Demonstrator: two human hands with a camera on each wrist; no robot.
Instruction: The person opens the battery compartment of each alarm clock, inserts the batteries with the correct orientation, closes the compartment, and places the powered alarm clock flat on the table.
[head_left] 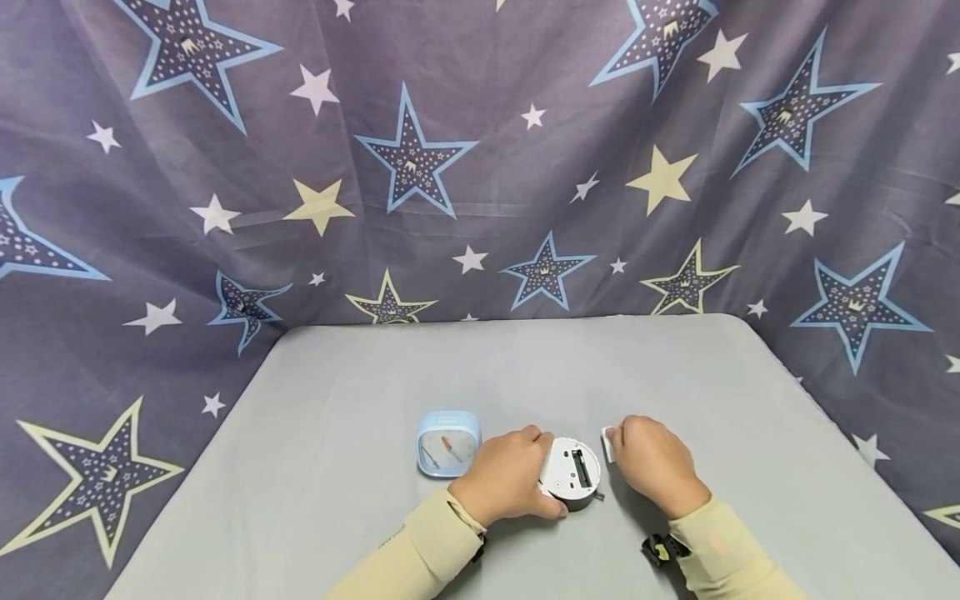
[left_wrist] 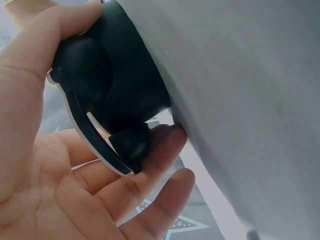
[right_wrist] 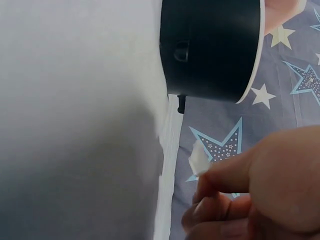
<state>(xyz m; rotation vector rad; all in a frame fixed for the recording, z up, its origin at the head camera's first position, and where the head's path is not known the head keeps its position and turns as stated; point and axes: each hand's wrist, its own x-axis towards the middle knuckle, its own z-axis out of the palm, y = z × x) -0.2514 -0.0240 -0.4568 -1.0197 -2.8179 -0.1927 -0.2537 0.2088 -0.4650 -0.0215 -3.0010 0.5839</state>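
Observation:
A round black twin-bell alarm clock (head_left: pixel 558 471) lies face down on the table, its white back up. A dark battery slot (head_left: pixel 581 468) is uncovered in that back; whether it holds a battery I cannot tell. My left hand (head_left: pixel 510 473) grips the clock from the left, thumb near its front edge. In the left wrist view, the dark bells (left_wrist: pixel 131 142) and carrying handle (left_wrist: pixel 95 135) sit within that hand's curve. Just right of the clock, apart from it, my right hand (head_left: pixel 656 462) pinches a small white battery cover (right_wrist: pixel 199 159) between thumb and fingers.
Left of my left hand, a light blue square clock (head_left: pixel 448 420) faces up, with its hands visible. Grey cloth covers the table (head_left: pixel 510 367). A star-patterned curtain (head_left: pixel 480 233) hangs behind and along both sides. A black strap device (head_left: pixel 662 550) is on my right wrist.

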